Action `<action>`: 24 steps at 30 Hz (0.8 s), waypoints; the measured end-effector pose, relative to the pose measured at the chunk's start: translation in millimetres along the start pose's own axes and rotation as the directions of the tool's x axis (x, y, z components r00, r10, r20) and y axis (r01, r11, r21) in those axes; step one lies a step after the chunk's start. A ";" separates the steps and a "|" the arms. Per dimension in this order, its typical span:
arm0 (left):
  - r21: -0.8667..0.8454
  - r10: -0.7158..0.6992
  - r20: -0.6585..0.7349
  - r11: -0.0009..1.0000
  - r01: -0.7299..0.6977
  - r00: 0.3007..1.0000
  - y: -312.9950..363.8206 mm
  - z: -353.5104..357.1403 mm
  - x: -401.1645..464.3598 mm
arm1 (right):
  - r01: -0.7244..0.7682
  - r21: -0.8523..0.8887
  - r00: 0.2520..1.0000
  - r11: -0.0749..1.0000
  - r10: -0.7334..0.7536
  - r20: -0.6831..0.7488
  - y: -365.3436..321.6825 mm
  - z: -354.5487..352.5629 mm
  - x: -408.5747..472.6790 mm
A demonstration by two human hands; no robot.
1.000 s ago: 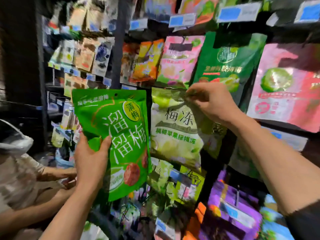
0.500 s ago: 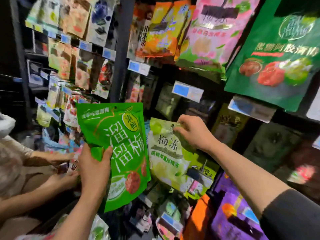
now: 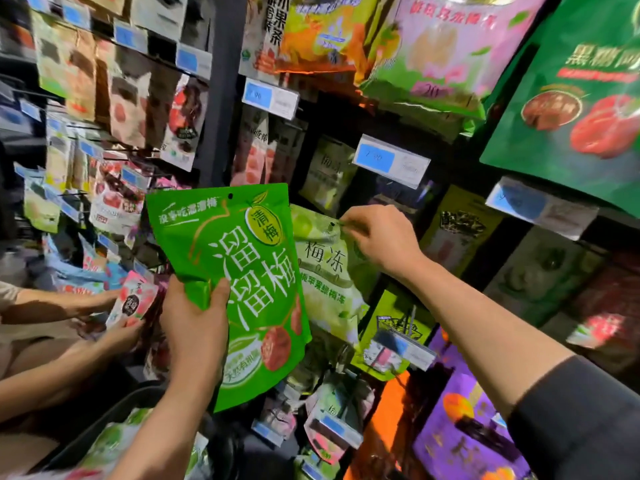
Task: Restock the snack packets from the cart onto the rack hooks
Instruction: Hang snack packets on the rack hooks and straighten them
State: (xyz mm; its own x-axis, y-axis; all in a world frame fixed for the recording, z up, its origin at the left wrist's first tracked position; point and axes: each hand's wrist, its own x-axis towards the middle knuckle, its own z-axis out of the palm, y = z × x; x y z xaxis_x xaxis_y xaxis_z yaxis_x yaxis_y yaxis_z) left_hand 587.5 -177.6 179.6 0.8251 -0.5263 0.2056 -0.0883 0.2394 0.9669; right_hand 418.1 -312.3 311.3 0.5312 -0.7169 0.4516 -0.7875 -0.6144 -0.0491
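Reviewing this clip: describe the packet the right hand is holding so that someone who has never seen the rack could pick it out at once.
Start at the dark upright post of the rack, then drop to the bright green packet held by the left hand. Just right of it, the right hand pinches the top of the pale green packet. It is paler than the bright green one and has a small punched hole near its top edge.

other person's arms (image 3: pixel 52 306) at left | blue price tags (image 3: pixel 390 160) on rack
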 end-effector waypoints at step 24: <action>-0.054 -0.126 0.058 0.990 0.129 0.990 -16.4 -28.6 53.7 | -0.035 0.387 0.948 0.921 0.154 -0.280 -80.7 -18.5 142.2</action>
State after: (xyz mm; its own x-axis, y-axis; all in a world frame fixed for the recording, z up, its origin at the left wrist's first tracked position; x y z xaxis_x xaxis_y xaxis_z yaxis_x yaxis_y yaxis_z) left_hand 649.2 -186.5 170.4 0.7959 -0.5986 0.0907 0.0495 0.2136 0.9757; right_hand 551.5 -358.6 395.9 0.2948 -0.6818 0.6695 -0.6230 -0.6684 -0.4063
